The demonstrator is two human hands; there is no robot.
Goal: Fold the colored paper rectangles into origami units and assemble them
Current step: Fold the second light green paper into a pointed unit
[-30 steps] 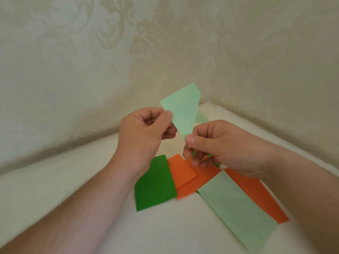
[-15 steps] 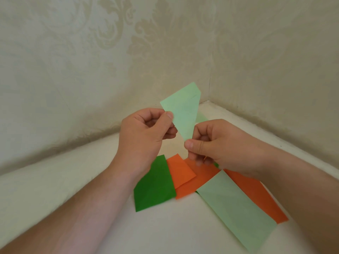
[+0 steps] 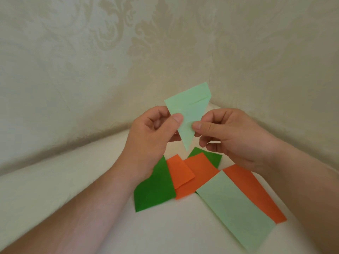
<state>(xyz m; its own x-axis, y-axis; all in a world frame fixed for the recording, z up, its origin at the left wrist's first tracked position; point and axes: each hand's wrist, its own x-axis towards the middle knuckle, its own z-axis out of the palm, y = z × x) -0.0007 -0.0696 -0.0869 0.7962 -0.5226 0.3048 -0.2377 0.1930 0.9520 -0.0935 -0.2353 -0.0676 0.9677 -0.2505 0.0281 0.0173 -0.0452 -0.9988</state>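
A light green folded paper piece (image 3: 190, 109) is held up in the air, wide at the top and tapering to a point at the bottom. My left hand (image 3: 152, 136) pinches its left edge between thumb and fingers. My right hand (image 3: 229, 132) pinches its right side near the lower half. Below on the white surface lie a dark green rectangle (image 3: 154, 189), two orange rectangles (image 3: 180, 173) overlapping, a second dark green piece (image 3: 211, 157) partly covered, a long light green rectangle (image 3: 236, 211) and a long orange strip (image 3: 256, 195) under it.
The white surface (image 3: 55, 189) meets two patterned cream walls (image 3: 91, 61) that form a corner just behind the held paper. The loose papers lie overlapped between my forearms.
My right hand has shifted up from the paper's lower tip to its right side, uncovering the dark green piece on the surface. The held paper sits slightly lower and turned.
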